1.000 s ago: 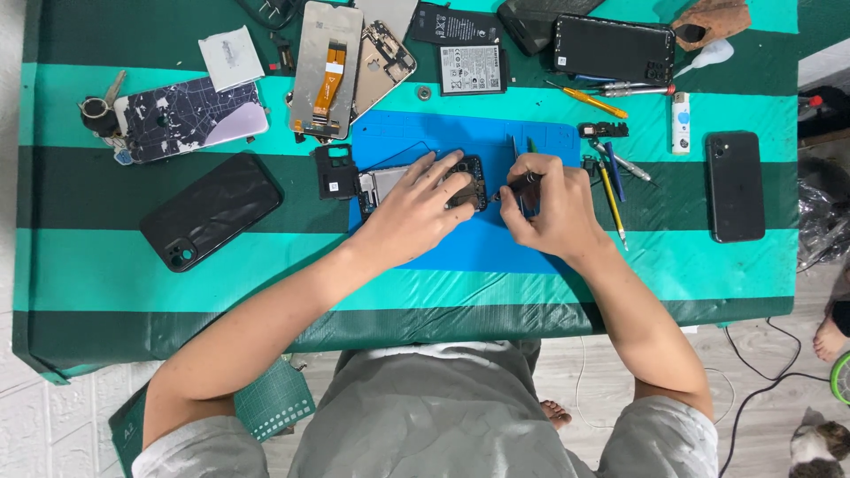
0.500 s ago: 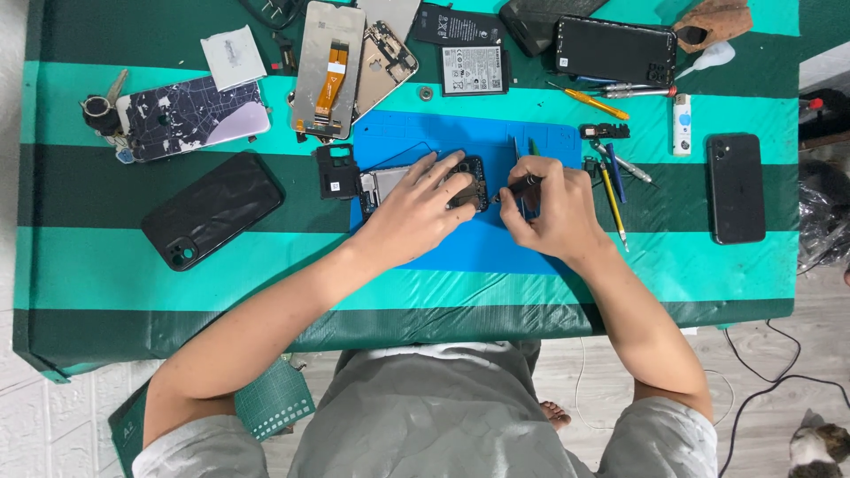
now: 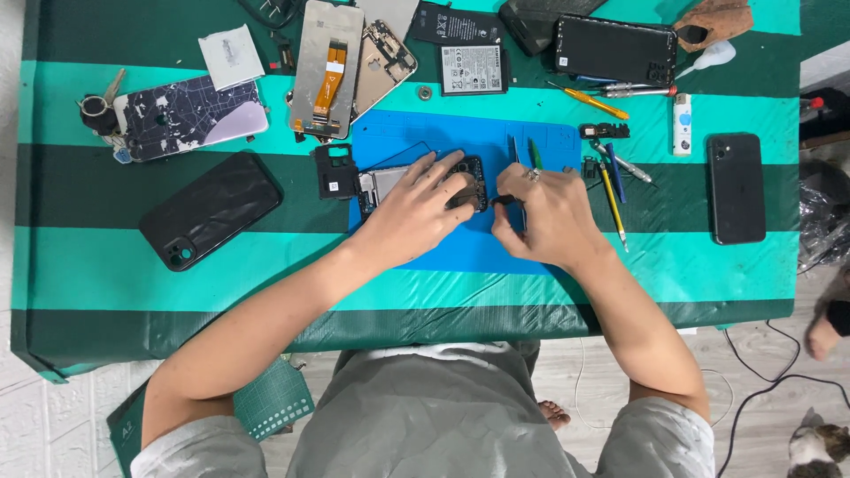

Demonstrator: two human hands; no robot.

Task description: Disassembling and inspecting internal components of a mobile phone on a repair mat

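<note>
Head view looks straight down on a table draped in a cloth of dark green and teal stripes (image 3: pixel 106 292), with a blue rectangular work mat (image 3: pixel 460 248) at its middle. On that mat lies an opened phone body with a dark inner frame and a camera cutout (image 3: pixel 474 173), partly covered by the left hand (image 3: pixel 416 212), whose spread fingers press flat on it and pin it down, closed around nothing. At three o'clock from the phone body, just beside it, the right hand (image 3: pixel 549 217) has its fingertips pinched together on a small dark tool (image 3: pixel 506 201), whose tip meets the phone's edge; a ring shows on one finger. At nine o'clock from the left hand, a small black square bracket (image 3: pixel 335 173) sits touching the mat's edge, and farther out toward eight o'clock lies a black phone case (image 3: pixel 212 211). At twelve o'clock, beyond the mat, rest a grey display panel with an orange flex ribbon (image 3: pixel 326 71) and a flat grey battery (image 3: pixel 474 68). At three o'clock from the right hand lie a yellow-handled screwdriver (image 3: pixel 613 208) and, well apart, a dark phone lying back-up (image 3: pixel 737 188).
</note>
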